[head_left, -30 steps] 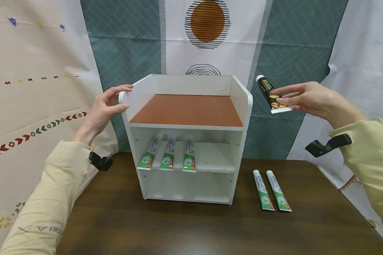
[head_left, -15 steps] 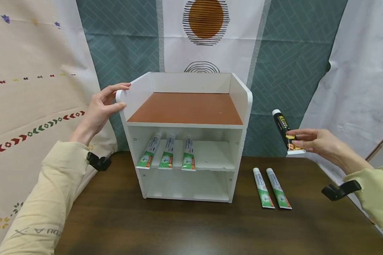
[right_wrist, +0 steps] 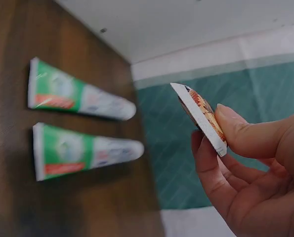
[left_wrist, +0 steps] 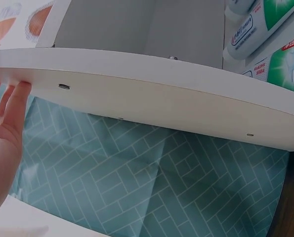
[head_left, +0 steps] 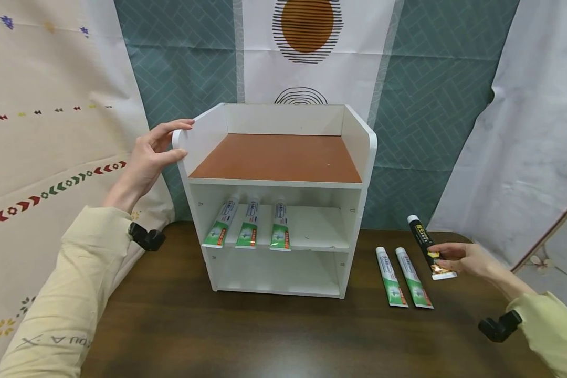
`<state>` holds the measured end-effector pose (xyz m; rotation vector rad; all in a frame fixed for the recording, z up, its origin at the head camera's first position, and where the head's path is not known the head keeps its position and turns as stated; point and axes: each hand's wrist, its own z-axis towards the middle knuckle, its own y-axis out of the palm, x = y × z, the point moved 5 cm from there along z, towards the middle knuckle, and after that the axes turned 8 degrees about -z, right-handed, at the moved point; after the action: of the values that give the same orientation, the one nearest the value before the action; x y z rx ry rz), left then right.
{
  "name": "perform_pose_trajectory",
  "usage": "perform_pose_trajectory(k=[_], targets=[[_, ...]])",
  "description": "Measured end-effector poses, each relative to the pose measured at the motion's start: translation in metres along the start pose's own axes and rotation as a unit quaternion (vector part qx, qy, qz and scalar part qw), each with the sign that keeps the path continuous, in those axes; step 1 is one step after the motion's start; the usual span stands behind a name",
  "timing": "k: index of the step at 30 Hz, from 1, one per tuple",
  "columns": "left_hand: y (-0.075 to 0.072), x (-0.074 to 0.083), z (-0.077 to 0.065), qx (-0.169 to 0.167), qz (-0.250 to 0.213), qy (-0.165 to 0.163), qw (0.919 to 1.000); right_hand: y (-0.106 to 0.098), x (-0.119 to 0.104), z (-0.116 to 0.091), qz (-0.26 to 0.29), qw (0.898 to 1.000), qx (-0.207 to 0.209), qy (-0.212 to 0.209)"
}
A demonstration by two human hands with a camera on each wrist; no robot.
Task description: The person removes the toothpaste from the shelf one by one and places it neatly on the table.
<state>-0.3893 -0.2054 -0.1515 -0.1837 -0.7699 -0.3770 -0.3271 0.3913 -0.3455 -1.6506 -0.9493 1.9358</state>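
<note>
My left hand [head_left: 144,163] grips the upper left side of a white shelf unit [head_left: 276,183], thumb at the front edge and fingers over the top; the left wrist view shows its fingers [left_wrist: 13,106] against the outer side panel. My right hand [head_left: 472,262] pinches the flat crimped end of a black toothpaste tube [head_left: 423,239] with a white cap. In the right wrist view, thumb and fingers hold that white end [right_wrist: 201,118]. The black tube is just right of two green-and-white toothpaste tubes [head_left: 391,278] lying on the table. Its cap points away from me.
Three green-and-white toothpaste tubes [head_left: 248,226] lie side by side on the middle shelf, toward its left. The unit has a brown top panel [head_left: 276,157] and a lower compartment [head_left: 274,273]. It stands on a dark wooden table [head_left: 264,336] before a teal and white curtain [head_left: 184,68].
My right hand has lowered the black toothpaste tube from beside the unit's top to near the table, slightly rightward. My left hand keeps its grip on the unit.
</note>
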Motion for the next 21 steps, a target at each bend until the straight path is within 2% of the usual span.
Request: perform_pose_trajectory(k=[2,6,10,16,21], targets=[[0.0,0.0,0.0,-0.001,0.0,0.001,1.0,0.007,0.01,-0.002,0.007,1.0,-0.006,-0.004],[0.0,0.0,0.0,0.0,0.006,0.001,1.0,0.018,0.029,-0.006,0.01,1.0,-0.004,0.014],[0.0,0.0,0.0,0.001,0.009,0.0,1.0,0.027,0.047,-0.01,-0.011,0.999,0.003,0.035],[-0.001,-0.001,0.0,0.002,0.007,0.003,1.0,0.037,0.065,-0.014,-0.03,0.999,0.009,0.024],[0.0,0.0,-0.001,0.002,0.009,0.003,0.9999,0.042,0.075,-0.014,-0.02,1.0,0.011,0.009]])
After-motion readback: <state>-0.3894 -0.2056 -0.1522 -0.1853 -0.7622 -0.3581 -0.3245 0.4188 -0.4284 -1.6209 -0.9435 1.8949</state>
